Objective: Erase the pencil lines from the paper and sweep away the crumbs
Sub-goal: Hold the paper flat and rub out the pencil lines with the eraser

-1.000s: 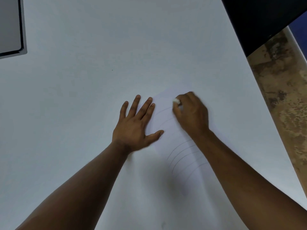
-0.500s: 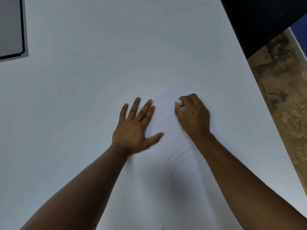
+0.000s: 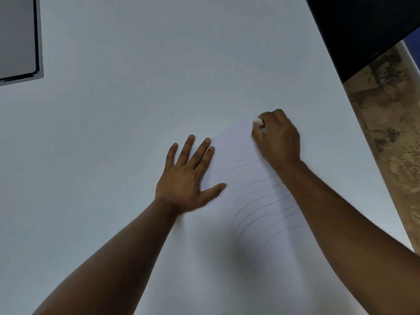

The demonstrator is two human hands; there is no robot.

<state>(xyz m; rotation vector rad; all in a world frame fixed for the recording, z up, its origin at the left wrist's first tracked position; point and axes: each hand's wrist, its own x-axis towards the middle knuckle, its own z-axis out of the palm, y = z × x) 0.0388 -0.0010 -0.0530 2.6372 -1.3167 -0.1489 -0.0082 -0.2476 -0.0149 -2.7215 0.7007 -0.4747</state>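
A white sheet of paper (image 3: 247, 185) lies on the white table, marked with several curved pencil lines (image 3: 261, 214). My left hand (image 3: 188, 178) rests flat, fingers spread, on the paper's left edge. My right hand (image 3: 276, 137) is closed around a small white eraser (image 3: 258, 121), whose tip shows at the paper's far corner. My right forearm covers the right part of the sheet. No crumbs are distinguishable.
The white table (image 3: 136, 110) spreads to the left and far side. A grey flat device with a dark border (image 3: 18, 37) lies at the far left corner. A black panel (image 3: 363, 26) overhangs the far right. The table's right edge borders a mottled brown floor (image 3: 391, 137).
My right hand with the eraser has moved away from me and to the right, from the upper pencil lines to the paper's far corner. My left hand stayed put.
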